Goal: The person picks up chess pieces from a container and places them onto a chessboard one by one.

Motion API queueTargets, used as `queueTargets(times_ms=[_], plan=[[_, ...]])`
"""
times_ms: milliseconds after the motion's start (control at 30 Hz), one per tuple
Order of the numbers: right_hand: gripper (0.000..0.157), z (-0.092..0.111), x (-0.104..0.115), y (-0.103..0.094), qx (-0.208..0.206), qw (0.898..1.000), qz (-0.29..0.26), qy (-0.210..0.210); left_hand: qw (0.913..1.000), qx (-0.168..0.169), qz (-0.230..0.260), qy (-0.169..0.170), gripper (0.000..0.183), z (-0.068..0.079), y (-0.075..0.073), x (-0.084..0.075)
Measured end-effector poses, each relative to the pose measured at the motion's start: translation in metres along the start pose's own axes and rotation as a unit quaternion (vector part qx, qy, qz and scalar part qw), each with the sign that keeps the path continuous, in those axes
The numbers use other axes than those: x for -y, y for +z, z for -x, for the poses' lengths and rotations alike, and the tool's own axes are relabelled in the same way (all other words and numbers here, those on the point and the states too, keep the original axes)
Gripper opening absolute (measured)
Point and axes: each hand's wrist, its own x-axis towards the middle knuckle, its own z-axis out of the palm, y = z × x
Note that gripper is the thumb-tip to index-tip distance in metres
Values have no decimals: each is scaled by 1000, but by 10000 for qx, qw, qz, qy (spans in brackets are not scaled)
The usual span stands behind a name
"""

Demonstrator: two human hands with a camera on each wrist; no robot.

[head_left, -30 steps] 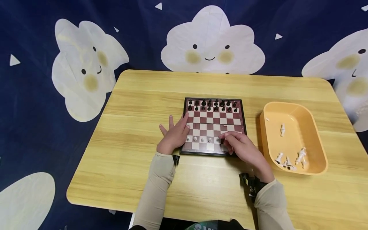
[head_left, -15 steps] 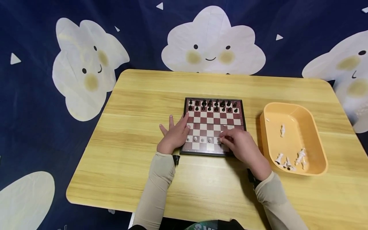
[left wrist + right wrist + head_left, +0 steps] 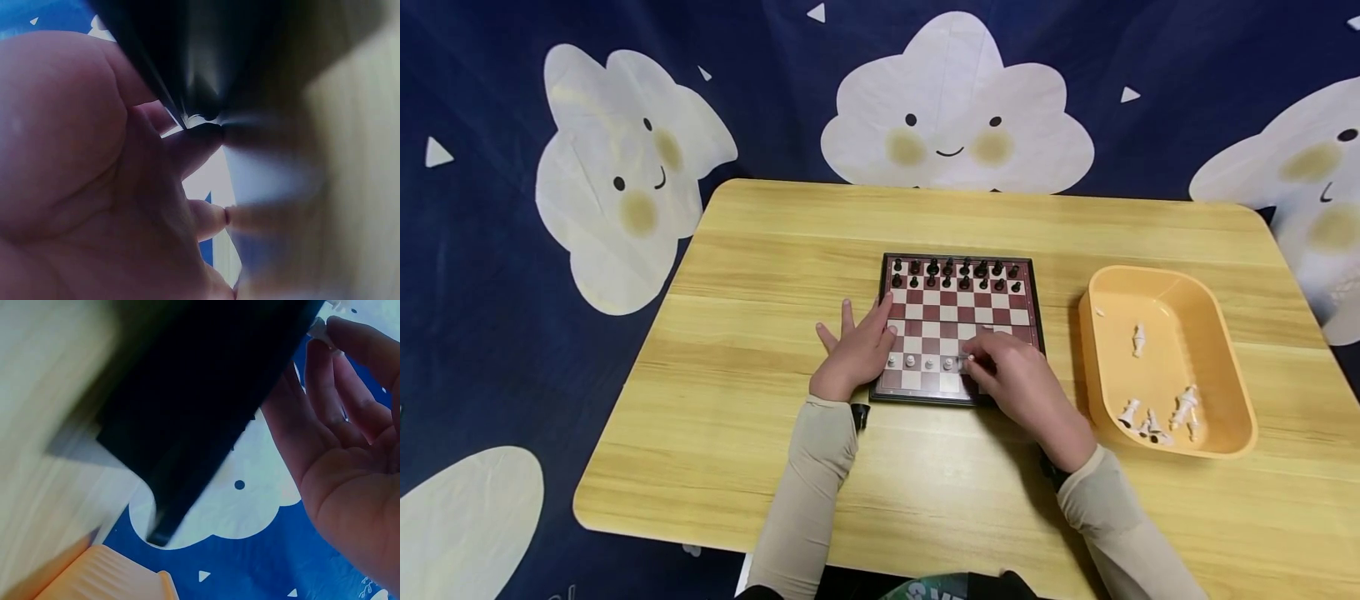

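Note:
A folding chessboard [image 3: 931, 382] lies on the table with two rows of black chess pieces [image 3: 965, 282] along its far side. Several white pawns [image 3: 929, 364] stand in a row near its front. My left hand [image 3: 852, 357] rests at the board's left edge with its fingers spread; in the left wrist view its fingers [image 3: 194, 150] reach round the dark board edge. Thumb and forefinger of my right hand [image 3: 1026, 379] pinch a white pawn [image 3: 320, 330] over the board, just right of the row. The right hand hides the board's front right corner.
Right of the board stands a yellow plastic bin [image 3: 1242, 400] with several loose white chess pieces [image 3: 1184, 406] inside. A small white piece [image 3: 987, 327] lies on the board just beyond my right hand. Behind the wooden table [image 3: 715, 400] hangs a blue cloud-patterned cloth [image 3: 775, 100].
My right hand has turned over the board and shifted a little left, bringing the pinched white pawn closer to the row. My left hand has stayed in place.

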Motion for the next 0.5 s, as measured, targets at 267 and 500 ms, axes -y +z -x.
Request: queueTargets(times_ms=[267,500], plan=[[8,1,-2,1,-110,9998,-131,-96,10000,-16,-1,30,59,0,0,-1],[8,0,-4,2,-81,9992,-330,-225,10000,-25,-4,28,59,0,1,0]])
